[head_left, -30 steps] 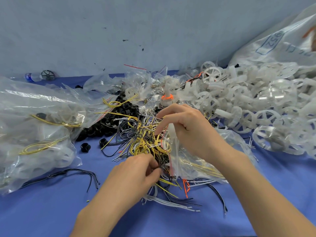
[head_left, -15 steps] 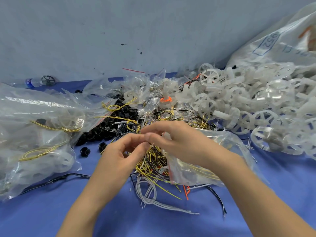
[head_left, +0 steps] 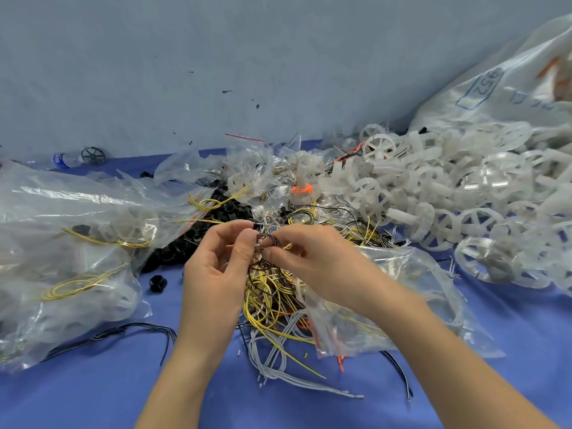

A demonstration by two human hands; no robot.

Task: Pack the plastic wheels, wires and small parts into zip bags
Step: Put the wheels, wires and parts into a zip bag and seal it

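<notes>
Wire loop [head_left: 267, 243], small and dark, pinched from both sides: by thumb and forefinger of left grip [head_left: 216, 270], by curled fingertips of right grip [head_left: 315, 261]. Held at scene centre, just above wire tangle [head_left: 269, 292] of yellow, black and white strands on blue worktop [head_left: 93, 397]. Slightly blurred, so exact finger contact hard to tell.

Under right wrist, zip bag [head_left: 402, 298] lying flat, red seal strip toward the tangle, yellow wire inside. At near edge of tangle, white wires [head_left: 278, 370] fanned across the cloth.

Left of tangle, heap of black parts [head_left: 173, 252], with one lone piece [head_left: 158, 283] just beside. Further left, filled bags [head_left: 62, 243] with wheels and yellow coils inside; black wires [head_left: 136, 328] at their near edge.

Right and far, big pile of white wheels [head_left: 448, 196] against printed sack [head_left: 510, 88]. Far left by the wall, bottle [head_left: 63, 159] and dark wheel [head_left: 93, 155] side by side.
</notes>
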